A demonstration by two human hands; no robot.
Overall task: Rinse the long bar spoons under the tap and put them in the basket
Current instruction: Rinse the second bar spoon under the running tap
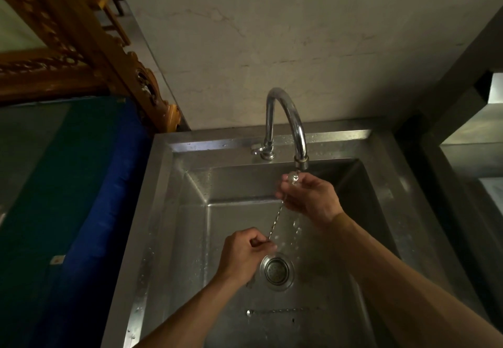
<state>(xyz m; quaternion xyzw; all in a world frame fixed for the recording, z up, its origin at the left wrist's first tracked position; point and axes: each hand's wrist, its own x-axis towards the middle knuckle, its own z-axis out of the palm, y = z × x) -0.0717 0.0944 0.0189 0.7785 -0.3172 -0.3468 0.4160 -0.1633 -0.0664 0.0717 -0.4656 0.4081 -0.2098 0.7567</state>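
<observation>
Item: bar spoon, twisted steel stem, thin, stiff, light, wet and likely slippery. Held over the sink beneath the tap: my right hand pinches the bowl end, my left hand the tail. Second spoon lies near the sink's front edge. Best grip: the twisted stem. Basket not seen.

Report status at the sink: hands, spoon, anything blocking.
Left hand and right hand both gripping long twisted steel bar spoon, bowl under chrome tap. Second spoon lying in steel sink. Basket not visible. Nothing blocking.
</observation>
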